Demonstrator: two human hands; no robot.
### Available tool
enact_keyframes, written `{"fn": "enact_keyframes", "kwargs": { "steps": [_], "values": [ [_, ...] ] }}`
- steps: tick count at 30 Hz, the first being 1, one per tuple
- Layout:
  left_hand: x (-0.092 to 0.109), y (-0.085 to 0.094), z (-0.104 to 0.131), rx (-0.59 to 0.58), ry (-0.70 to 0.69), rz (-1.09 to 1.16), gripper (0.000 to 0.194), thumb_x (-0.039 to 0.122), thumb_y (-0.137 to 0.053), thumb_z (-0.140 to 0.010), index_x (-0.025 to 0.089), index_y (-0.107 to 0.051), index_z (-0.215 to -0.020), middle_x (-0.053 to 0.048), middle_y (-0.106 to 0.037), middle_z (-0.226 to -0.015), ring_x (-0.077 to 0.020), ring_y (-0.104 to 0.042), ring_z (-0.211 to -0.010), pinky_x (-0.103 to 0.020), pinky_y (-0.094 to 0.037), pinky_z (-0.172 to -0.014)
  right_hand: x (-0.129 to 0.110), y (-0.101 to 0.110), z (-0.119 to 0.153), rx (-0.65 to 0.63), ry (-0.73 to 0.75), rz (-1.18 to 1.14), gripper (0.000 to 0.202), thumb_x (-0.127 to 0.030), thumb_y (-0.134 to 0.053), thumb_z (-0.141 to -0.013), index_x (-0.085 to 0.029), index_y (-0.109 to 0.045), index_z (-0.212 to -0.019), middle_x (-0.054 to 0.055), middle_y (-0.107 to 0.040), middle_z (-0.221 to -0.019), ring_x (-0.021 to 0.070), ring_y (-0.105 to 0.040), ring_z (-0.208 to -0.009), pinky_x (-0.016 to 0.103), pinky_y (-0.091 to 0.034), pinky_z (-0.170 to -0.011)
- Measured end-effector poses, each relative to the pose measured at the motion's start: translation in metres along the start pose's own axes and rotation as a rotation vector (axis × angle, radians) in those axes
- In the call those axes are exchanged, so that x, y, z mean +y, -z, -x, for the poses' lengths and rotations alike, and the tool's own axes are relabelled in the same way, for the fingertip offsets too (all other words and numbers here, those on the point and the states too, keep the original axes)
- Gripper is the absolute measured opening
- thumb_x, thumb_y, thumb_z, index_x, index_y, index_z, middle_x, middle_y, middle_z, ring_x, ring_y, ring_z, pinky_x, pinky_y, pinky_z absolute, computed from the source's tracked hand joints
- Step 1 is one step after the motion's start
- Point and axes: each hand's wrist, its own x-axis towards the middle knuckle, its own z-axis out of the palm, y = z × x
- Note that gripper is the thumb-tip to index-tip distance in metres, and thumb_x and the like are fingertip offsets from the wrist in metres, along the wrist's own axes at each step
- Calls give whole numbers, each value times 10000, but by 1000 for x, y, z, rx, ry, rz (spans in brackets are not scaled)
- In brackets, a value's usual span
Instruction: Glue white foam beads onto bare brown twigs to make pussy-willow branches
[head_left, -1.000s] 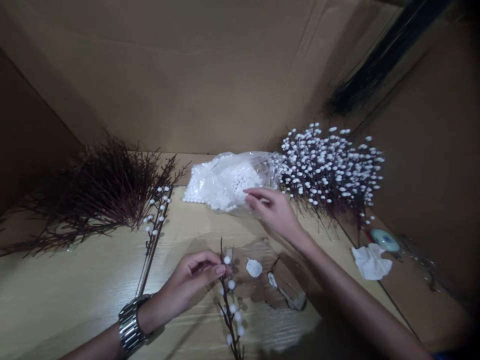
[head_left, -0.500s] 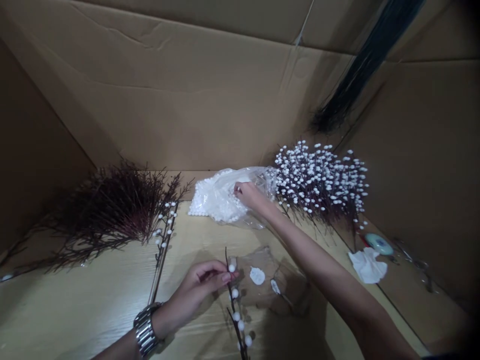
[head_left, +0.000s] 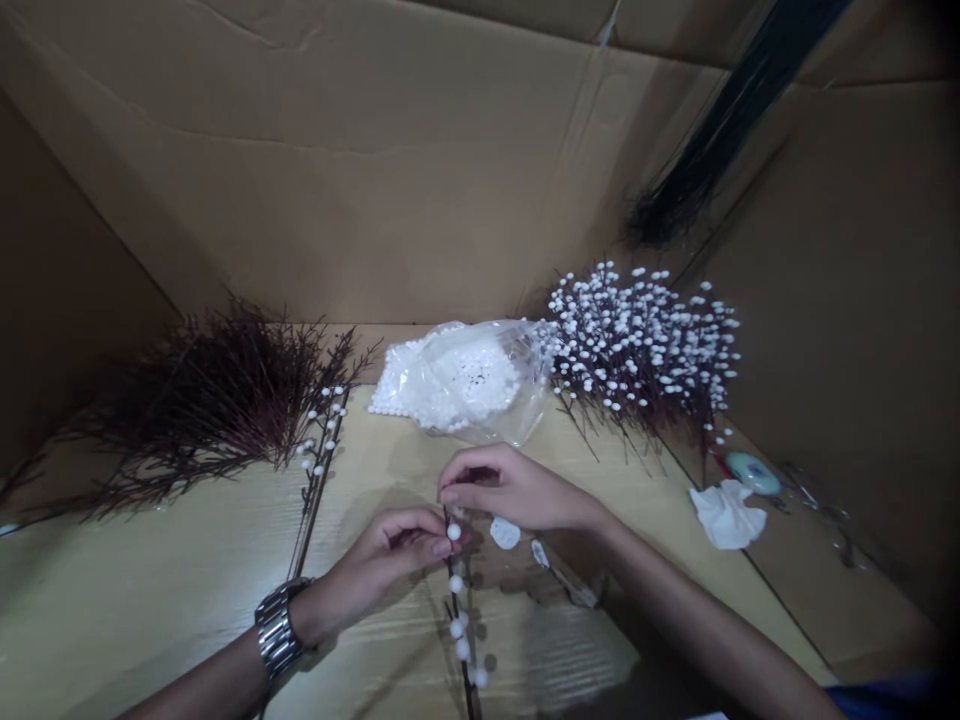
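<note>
A dark twig (head_left: 465, 655) with several white balls along it hangs from my left hand (head_left: 401, 550), whose thumb and fingers pinch it near its upper end. My right hand (head_left: 506, 487) is closed in a pinch at the twig's tip, just above my left fingers; whether a ball sits between those fingertips is hidden. Beyond both hands lies an open clear plastic bag (head_left: 465, 380) full of small white balls. A metal watch (head_left: 277, 628) is on my left wrist.
Bare dark twigs (head_left: 247, 400) are heaped at the left, beside a twig with balls (head_left: 322, 430). At the right lie a bunch of white-balled twigs (head_left: 641, 345), a crumpled tissue (head_left: 727, 514) and a pale green oval object (head_left: 754, 473). Cardboard walls (head_left: 337, 180) stand behind.
My right hand has come back from the plastic bag to the tip of the twig. My left hand still holds the twig, which hangs more upright. The view has shifted slightly.
</note>
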Motion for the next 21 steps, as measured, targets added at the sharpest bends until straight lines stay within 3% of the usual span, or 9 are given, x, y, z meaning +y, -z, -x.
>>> {"fn": "enact_keyframes", "kwargs": {
  "steps": [4, 8, 11, 15, 21],
  "values": [
    [-2, 3, -1, -6, 12, -2, 238, 365, -781, -832, 194, -786, -997, -88, -764, -1105, -253, -660, -1058, -350, -466, -961, 5, -4, -5, 76, -1, 1, 132, -318, -669, -892, -193, -705, -876, -7, -678, -803, 116, -597, -736, 252, -459, -701],
    [-3, 3, 1, 40, -61, 16, 309, 409, -661, -920, 193, -739, -1128, -120, -715, -1193, -277, -634, -1079, -389, -463, -962, 10, -4, -2, 184, -43, 67, 196, -370, -656, -897, -188, -697, -837, -18, -612, -718, 107, -502, -636, 248, -379, -591],
    [-2, 0, 3, 38, -90, -118, 294, 414, -595, -964, 175, -718, -1084, -98, -704, -1082, -246, -620, -1003, -361, -460, -913, 18, -8, -1, 262, -59, 113, 206, -384, -661, -890, -191, -697, -829, -26, -593, -695, 104, -471, -604, 249, -353, -565],
    [0, -3, 2, 55, -88, -280, 197, 362, -675, -921, 166, -684, -938, -15, -616, -847, -170, -549, -818, -269, -427, -735, 24, -15, -3, 309, -56, 192, 161, -348, -665, -886, -201, -705, -832, -32, -615, -690, 108, -495, -615, 248, -360, -570],
    [1, -4, 0, 83, -57, -251, 188, 341, -676, -920, 156, -673, -887, -4, -590, -831, -157, -528, -820, -258, -406, -739, 25, -16, 6, 398, -11, 32, 178, -341, -595, -943, -219, -721, -971, 7, -696, -843, 137, -614, -758, 268, -459, -678]
  ]
}}
